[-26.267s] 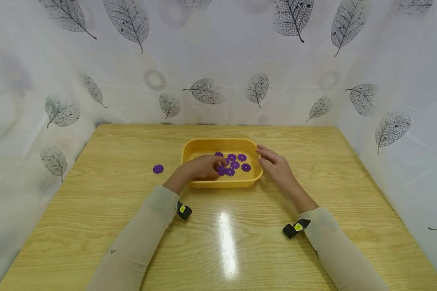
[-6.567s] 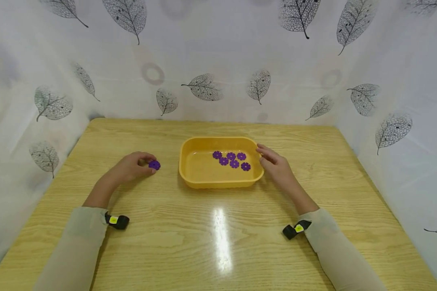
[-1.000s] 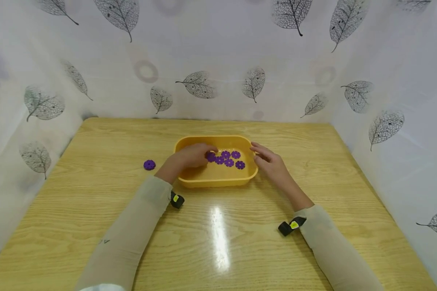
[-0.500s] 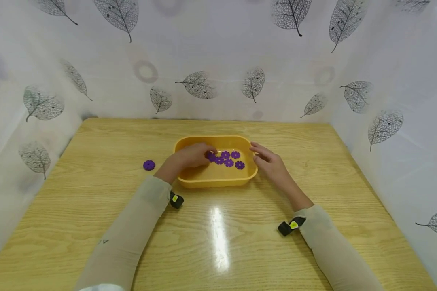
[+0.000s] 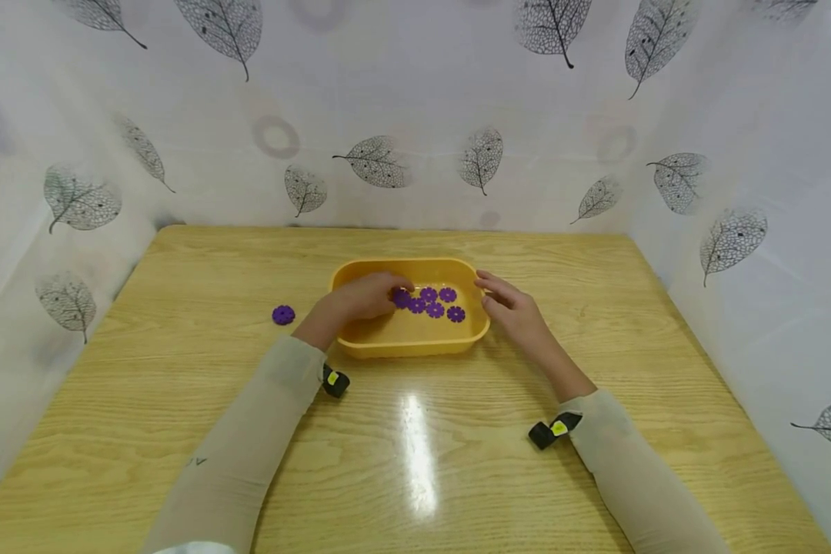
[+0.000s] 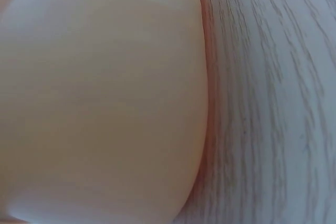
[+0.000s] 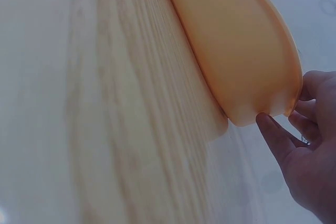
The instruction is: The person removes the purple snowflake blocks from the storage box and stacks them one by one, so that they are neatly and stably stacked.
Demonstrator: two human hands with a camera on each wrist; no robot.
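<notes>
In the head view my left hand [image 5: 368,295] reaches over the left side of a yellow plastic basin [image 5: 388,348]. Its fingertips pinch a purple flower-shaped disc [image 5: 402,298] on the basin floor; the thumb is mostly hidden. Several more purple discs [image 5: 435,310] lie flat to the right of it. My right hand [image 5: 519,312] holds the basin's right end, thumb on the outer wall and fingers at the rim, as the right wrist view also shows. Left of the basin sits a small stack of purple discs [image 5: 283,315]. The left wrist view shows only the basin's outside and the table.
A light wooden table [image 5: 485,477] carries everything. A white curtain [image 5: 415,100] with dark leaf prints hangs behind it and at both sides. Each wrist wears a small black camera [image 5: 551,432].
Since several seconds ago my left hand has gone from the disc stack rightward into the basin. Fewer discs lie in the basin than in the oldest frame. Over the last second both hands stay still.
</notes>
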